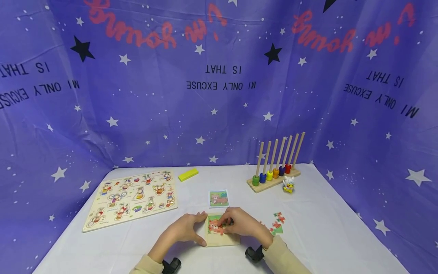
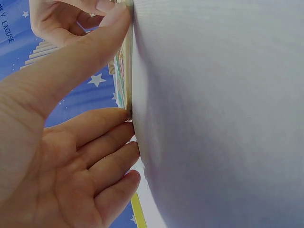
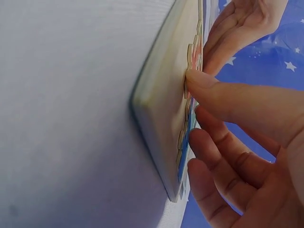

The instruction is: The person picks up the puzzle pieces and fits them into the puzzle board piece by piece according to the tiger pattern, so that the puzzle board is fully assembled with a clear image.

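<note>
A shallow wooden puzzle board (image 1: pixel 224 240) lies on the table, with joined tiger-picture pieces (image 1: pixel 213 225) across its far part and bare wood in its near part. My left hand (image 1: pixel 186 228) spans the board's left edge, thumb at the near corner and fairly straight fingers at the far one. Over the pieces, my right hand (image 1: pixel 241 222) pinches a puzzle piece (image 3: pixel 186 88) at the edge of the joined picture; its fingers partly cover it. Beyond the board lies a tiger picture card (image 1: pixel 218 198). Loose puzzle pieces (image 1: pixel 278 228) lie right of my right hand.
A large wooden board with cartoon figures (image 1: pixel 131 199) lies at the left. Near the back are a yellow block (image 1: pixel 188 174) and a peg stand (image 1: pixel 273 182) with coloured beads. A small toy figure (image 1: pixel 288 184) stands before the peg stand. Purple star-printed cloth surrounds the white table.
</note>
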The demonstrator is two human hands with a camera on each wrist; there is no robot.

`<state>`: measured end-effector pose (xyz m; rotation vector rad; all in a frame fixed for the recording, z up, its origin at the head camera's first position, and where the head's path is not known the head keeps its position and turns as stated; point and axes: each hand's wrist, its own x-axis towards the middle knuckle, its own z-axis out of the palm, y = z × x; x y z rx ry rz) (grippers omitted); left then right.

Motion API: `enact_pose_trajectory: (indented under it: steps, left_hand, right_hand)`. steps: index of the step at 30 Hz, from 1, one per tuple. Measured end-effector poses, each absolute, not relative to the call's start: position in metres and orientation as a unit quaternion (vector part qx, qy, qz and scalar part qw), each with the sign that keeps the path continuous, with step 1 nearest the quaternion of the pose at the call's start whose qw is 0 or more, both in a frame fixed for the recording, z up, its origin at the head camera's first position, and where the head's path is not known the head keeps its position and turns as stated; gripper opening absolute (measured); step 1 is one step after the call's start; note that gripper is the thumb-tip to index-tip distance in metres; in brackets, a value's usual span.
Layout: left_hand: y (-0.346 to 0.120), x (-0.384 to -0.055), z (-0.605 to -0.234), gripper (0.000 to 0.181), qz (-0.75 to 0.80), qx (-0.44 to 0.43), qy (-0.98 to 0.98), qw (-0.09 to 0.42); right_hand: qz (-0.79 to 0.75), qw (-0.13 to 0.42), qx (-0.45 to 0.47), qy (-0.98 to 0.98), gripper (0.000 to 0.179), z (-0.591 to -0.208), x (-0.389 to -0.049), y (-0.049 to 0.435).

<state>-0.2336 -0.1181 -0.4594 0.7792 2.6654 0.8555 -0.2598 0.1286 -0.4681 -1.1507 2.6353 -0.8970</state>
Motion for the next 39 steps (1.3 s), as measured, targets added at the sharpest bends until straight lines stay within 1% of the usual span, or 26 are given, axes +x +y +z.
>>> enact_pose_trajectory:
  steps: [9, 18, 27, 32, 39]
  left_hand:
    - [-0.117, -0.234, -0.460, 0.091, 0.289, 0.264, 0.913, 0.118]
    - [-0.119, -0.233, -0.459, 0.090, 0.286, 0.263, 0.914, 0.116]
    - [-0.117, -0.233, -0.459, 0.090, 0.281, 0.262, 0.916, 0.114]
    - [-0.116, -0.233, -0.461, 0.090, 0.280, 0.261, 0.917, 0.113]
    - [-0.116, -0.233, -0.461, 0.090, 0.279, 0.260, 0.917, 0.112]
  right_hand:
    - [-0.311, 0.076, -0.373, 0.871, 0.020, -0.469, -0.260, 0.130]
    - [-0.308, 0.082, -0.392, 0.863, 0.020, -0.467, -0.263, 0.134]
    - [-0.339, 0.096, -0.398, 0.847, 0.021, -0.466, -0.258, 0.143]
    - [-0.349, 0.083, -0.389, 0.849, 0.021, -0.465, -0.256, 0.153]
    - [-0.333, 0.047, -0.375, 0.864, 0.023, -0.463, -0.255, 0.177]
